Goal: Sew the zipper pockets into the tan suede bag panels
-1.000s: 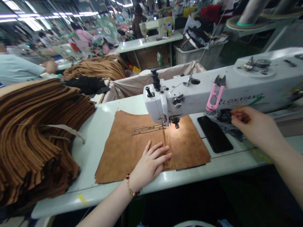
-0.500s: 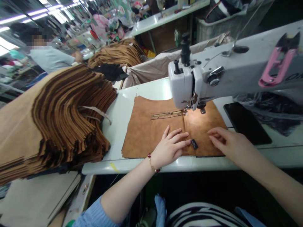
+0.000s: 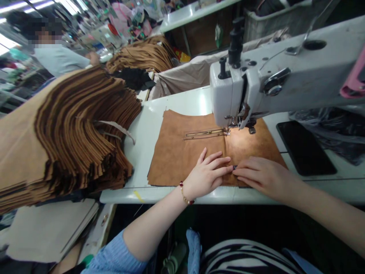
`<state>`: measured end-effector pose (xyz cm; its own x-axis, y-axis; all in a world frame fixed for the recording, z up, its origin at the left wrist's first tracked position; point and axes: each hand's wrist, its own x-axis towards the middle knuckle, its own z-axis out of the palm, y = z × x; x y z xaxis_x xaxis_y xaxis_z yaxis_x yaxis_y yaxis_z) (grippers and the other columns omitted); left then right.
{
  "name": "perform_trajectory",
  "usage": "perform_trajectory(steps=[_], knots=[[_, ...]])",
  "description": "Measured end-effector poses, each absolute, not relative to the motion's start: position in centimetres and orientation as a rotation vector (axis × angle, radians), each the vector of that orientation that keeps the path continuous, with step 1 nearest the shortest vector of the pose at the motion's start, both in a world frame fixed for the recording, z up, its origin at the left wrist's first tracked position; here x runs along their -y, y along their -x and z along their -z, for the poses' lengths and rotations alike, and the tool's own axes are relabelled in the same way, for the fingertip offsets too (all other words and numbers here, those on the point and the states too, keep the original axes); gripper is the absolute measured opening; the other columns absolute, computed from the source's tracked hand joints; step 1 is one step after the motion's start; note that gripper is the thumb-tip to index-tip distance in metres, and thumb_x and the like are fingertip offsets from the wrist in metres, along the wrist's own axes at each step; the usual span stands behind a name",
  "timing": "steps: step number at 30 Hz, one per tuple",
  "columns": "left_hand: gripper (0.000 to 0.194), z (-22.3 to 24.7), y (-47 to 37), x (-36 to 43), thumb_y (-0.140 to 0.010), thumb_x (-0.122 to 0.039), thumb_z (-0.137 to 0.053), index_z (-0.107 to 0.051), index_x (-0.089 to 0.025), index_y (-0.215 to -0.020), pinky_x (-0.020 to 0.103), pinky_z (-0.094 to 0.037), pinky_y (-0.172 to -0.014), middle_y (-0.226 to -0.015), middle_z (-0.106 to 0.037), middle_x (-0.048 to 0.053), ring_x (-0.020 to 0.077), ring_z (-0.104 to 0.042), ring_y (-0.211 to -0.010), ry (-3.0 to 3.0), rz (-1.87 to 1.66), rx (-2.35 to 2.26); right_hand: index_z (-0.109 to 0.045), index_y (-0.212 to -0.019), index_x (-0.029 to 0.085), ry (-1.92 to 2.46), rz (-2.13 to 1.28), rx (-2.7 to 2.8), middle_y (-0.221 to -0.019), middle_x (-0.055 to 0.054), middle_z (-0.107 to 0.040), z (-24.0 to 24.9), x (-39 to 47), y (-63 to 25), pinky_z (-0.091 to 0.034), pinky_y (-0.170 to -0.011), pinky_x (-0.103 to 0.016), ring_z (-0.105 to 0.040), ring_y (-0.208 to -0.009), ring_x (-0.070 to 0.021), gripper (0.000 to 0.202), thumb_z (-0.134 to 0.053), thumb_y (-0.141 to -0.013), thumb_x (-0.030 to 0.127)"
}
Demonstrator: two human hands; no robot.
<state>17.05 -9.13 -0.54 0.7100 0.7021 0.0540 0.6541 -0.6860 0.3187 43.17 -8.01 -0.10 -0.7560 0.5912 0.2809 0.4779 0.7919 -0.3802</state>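
Observation:
A brown leather-like panel (image 3: 173,152) lies flat on the sewing machine's table, a zipper (image 3: 207,133) set into its upper middle. My left hand (image 3: 207,173) rests on the panel, palm down, fingers spread. One of its fingertips reaches the edge of a small black label (image 3: 234,167). From the other side, my right hand (image 3: 261,175) pinches that label between thumb and fingers, which cover most of it. The sewing machine head (image 3: 228,95) stands above the panel, its presser foot at the zipper's right end, under a lit spot.
A thick stack of brown panels (image 3: 76,129) rises at the left. Right of the work lie a black phone (image 3: 305,146) and dark plastic-wrapped stuff (image 3: 339,129). Pink thread snips (image 3: 355,82) sit on the machine arm. Another person (image 3: 59,61) sits further back, near more brown pieces (image 3: 142,55).
My right hand has moved left and closed its fingers on the small black label, which lay exposed before. My left hand stays spread on the panel. The view has shifted slightly.

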Motion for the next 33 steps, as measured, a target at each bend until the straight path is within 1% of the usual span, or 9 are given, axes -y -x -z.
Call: perform_trajectory(steps=[5,8,10,13,17,22,25,30,33], knots=[[0.043,0.5,-17.1,9.1,-0.102,-0.023,-0.044,-0.056,-0.034,-0.142,0.058,-0.003,-0.128,-0.153,-0.051,-0.002,0.0231,-0.033,-0.15,-2.638,-0.239,-1.076,-0.06,-0.138,0.022,0.749,-0.215,2.644,-0.134,-0.008,-0.067,1.6,9.0,-44.9,-0.05,-0.095,-0.042,-0.063,-0.113,-0.0236,0.041,-0.052,-0.098,0.019],[0.044,0.4,-17.1,9.1,-0.101,-0.022,-0.045,-0.056,-0.034,-0.142,0.058,-0.002,-0.128,-0.152,-0.052,-0.002,0.0231,-0.034,-0.149,-2.64,-0.238,-1.08,-0.053,-0.144,0.024,0.8,-0.27,2.662,-0.137,-0.006,-0.065,1.7,9.3,-45.5,-0.047,-0.1,-0.043,-0.061,-0.117,-0.0231,0.046,-0.05,-0.099,0.02],[0.044,0.4,-17.1,9.1,-0.101,-0.022,-0.046,-0.056,-0.034,-0.142,0.058,-0.002,-0.128,-0.152,-0.052,-0.001,0.0233,-0.034,-0.149,-2.641,-0.241,-1.083,-0.058,-0.139,0.025,0.847,-0.298,2.628,-0.133,-0.007,-0.067,1.4,9.2,-45.5,-0.046,-0.1,-0.043,-0.062,-0.116,-0.0235,0.04,-0.05,-0.099,0.022],[0.043,0.4,-17.2,9.2,-0.101,-0.022,-0.045,-0.057,-0.034,-0.141,0.057,-0.001,-0.128,-0.152,-0.052,-0.001,0.0233,-0.034,-0.149,-2.642,-0.242,-1.079,-0.066,-0.113,0.02,1.03,-0.319,2.503,-0.112,-0.009,-0.07,0.6,9.0,-44.6,-0.048,-0.09,-0.039,-0.064,-0.102,-0.0231,0.022,-0.051,-0.1,0.03],[0.044,0.4,-17.2,9.1,-0.101,-0.022,-0.045,-0.056,-0.034,-0.142,0.056,-0.001,-0.128,-0.152,-0.052,-0.001,0.0229,-0.034,-0.149,-2.642,-0.234,-1.082,-0.057,-0.085,0.02,1.288,-0.223,2.457,-0.083,-0.006,-0.062,-0.1,8.9,-42.4,-0.043,-0.065,-0.034,-0.061,-0.076,-0.0217,0.025,-0.058,-0.095,0.044],[0.043,0.4,-17.2,9.1,-0.101,-0.021,-0.044,-0.057,-0.033,-0.14,0.057,-0.001,-0.128,-0.152,-0.052,-0.001,0.023,-0.034,-0.149,-2.637,-0.237,-1.078,-0.058,-0.083,0.019,1.462,-0.096,2.505,-0.077,-0.006,-0.061,-0.1,8.9,-41.1,-0.04,-0.06,-0.034,-0.062,-0.072,-0.0222,0.011,-0.055,-0.092,0.024],[0.043,0.4,-17.2,9.1,-0.101,-0.021,-0.044,-0.057,-0.033,-0.14,0.057,-0.001,-0.128,-0.152,-0.052,-0.001,0.0227,-0.034,-0.149,-2.634,-0.246,-1.073,-0.061,-0.085,0.021,1.557,-0.404,2.357,-0.079,-0.005,-0.065,-0.2,8.8,-42.0,-0.043,-0.062,-0.033,-0.063,-0.072,-0.0214,0.012,-0.054,-0.092,0.028],[0.043,0.4,-17.1,9.1,-0.101,-0.02,-0.045,-0.057,-0.032,-0.14,0.056,-0.001,-0.128,-0.151,-0.053,-0.001,0.0224,-0.035,-0.149,-2.625,-0.263,-1.072,-0.066,-0.096,0.023,1.479,-1.346,1.685,-0.091,-0.005,-0.074,-0.4,8.7,-43.5,-0.054,-0.079,-0.035,-0.071,-0.083,-0.022,0.03,-0.067,-0.086,0.051],[0.043,0.3,-17.2,9.1,-0.1,-0.021,-0.046,-0.057,-0.032,-0.14,0.056,-0.001,-0.128,-0.151,-0.054,0.0,0.0227,-0.035,-0.149,-2.624,-0.266,-1.072,-0.07,-0.094,0.023,1.461,-1.345,1.611,-0.094,-0.005,-0.075,-0.3,8.8,-43.5,-0.054,-0.086,-0.039,-0.07,-0.087,-0.0237,0.037,-0.072,-0.08,0.057]])
